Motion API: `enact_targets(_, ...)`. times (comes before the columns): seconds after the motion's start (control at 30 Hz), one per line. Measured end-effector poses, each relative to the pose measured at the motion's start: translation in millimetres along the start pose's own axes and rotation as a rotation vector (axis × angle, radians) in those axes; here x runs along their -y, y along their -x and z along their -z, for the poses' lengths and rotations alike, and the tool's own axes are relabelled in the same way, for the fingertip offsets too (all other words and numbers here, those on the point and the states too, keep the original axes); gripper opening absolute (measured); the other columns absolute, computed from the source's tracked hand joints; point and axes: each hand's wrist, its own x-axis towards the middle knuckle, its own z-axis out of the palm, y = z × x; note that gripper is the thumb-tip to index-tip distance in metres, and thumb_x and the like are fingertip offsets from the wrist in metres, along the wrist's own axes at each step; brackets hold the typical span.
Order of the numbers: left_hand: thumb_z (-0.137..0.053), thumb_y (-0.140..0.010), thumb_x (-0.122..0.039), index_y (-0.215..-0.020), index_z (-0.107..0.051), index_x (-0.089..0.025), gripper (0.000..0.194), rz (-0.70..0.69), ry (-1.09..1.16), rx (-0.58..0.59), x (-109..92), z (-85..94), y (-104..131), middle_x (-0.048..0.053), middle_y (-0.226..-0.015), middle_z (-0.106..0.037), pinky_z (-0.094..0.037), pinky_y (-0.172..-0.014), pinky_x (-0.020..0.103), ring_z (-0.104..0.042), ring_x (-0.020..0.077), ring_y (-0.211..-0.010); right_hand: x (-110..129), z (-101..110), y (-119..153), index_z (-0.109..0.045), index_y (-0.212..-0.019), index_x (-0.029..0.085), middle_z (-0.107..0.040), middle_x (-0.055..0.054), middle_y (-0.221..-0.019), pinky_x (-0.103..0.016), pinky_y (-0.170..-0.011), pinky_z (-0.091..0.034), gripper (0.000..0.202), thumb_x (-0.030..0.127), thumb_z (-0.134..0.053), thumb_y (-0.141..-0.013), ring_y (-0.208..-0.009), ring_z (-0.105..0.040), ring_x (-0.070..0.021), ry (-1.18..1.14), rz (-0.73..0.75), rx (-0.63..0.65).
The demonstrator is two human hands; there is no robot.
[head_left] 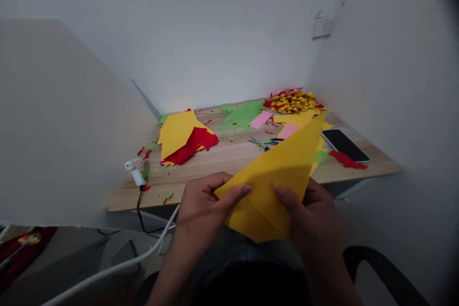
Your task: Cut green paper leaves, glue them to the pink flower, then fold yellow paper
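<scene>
A sheet of yellow paper (272, 172) is held up in front of the table's near edge, above my lap. It looks folded, with a crease across its lower part and a point rising to the upper right. My left hand (208, 210) grips its left edge, thumb on the front face and fingers behind. On the other side my right hand (308, 215) pinches the right edge, its thumb also pressed on the front. Scissors (265, 142) lie on the table just behind the sheet, their handles partly hidden by it.
Yellow sheets (177, 134) and red paper (191, 146) lie at the left. Green paper (244, 114), pink pieces (261, 119) and a heap of folded yellow pieces (296, 103) are farther back. A phone (345, 145) rests right; a white corded glue gun (136, 172) stands left.
</scene>
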Motion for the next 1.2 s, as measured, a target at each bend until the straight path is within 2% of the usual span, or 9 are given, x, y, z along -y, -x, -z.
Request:
enact_targets(0.2, -0.082, -0.063, -0.052, -0.061, -0.074, -0.022, 0.032, 0.084, -0.029, 0.009, 9, 10.1, -2, 0.003, -0.06, -0.066, -0.04, -0.042, 0.022, -0.053, 0.0124, -0.051, 8, -3, -6, -0.077, -0.081, 0.023, -0.078, -0.005, -0.076, -0.028, -0.054, -0.06, 0.027, 0.046, -0.085, -0.07, -0.064, -0.072, -0.0209, 0.163, 0.017, 0.115)
enact_targets(0.4, -0.082, -0.065, -0.054, -0.062, -0.074, -0.02, 0.035, 0.111, -0.097, 0.038, 15, 17.7, -1, 0.003, -0.059, -0.064, -0.038, -0.042, 0.019, -0.053, 0.0109, -0.05, 10, -2, -18, -0.074, -0.069, 0.02, -0.074, -0.005, -0.067, -0.025, -0.047, -0.054, 0.032, 0.051, -0.082, -0.07, -0.055, -0.065, -0.0171, 0.212, 0.049, 0.08)
enact_targets(0.6, -0.081, -0.066, -0.05, -0.057, -0.071, -0.018, 0.035, 0.09, -0.125, 0.025, 10, 18.8, 1, 0.0, -0.053, -0.058, -0.035, -0.04, 0.016, -0.048, 0.0077, -0.047, 7, -1, -15, -0.077, -0.071, 0.02, -0.075, -0.005, -0.07, -0.024, -0.051, -0.055, 0.029, 0.048, -0.081, -0.073, -0.059, -0.068, -0.0175, 0.202, 0.085, 0.114)
enact_targets(0.77, -0.081, -0.067, -0.052, -0.061, -0.073, -0.017, 0.037, 0.114, -0.107, 0.029, 12, 19.8, 4, 0.001, -0.057, -0.062, -0.037, -0.041, 0.016, -0.051, 0.0083, -0.049, 8, -2, -12, -0.078, -0.071, 0.02, -0.075, -0.004, -0.069, -0.023, -0.05, -0.055, 0.028, 0.047, -0.081, -0.075, -0.059, -0.068, -0.0174, 0.192, 0.085, 0.099)
enact_targets(0.97, -0.079, -0.07, -0.057, -0.064, -0.076, -0.019, 0.039, 0.14, 0.005, 0.104, 16, 23.5, 8, 0.003, -0.058, -0.065, -0.038, -0.042, 0.016, -0.053, 0.0086, -0.049, 6, -4, -9, -0.078, -0.071, 0.02, -0.076, -0.004, -0.069, -0.02, -0.048, -0.054, 0.025, 0.045, -0.081, -0.075, -0.057, -0.067, -0.015, 0.187, 0.103, 0.085)
enact_targets(1.2, -0.08, -0.068, -0.055, -0.057, -0.075, -0.02, 0.037, 0.103, -0.049, 0.071, 14, 25.0, 12, 0.002, -0.053, -0.062, -0.034, -0.04, 0.014, -0.049, 0.0065, -0.045, 8, -6, -5, -0.077, -0.069, 0.021, -0.075, -0.004, -0.066, -0.019, -0.046, -0.053, 0.023, 0.043, -0.081, -0.073, -0.054, -0.067, -0.0146, 0.192, 0.131, 0.066)
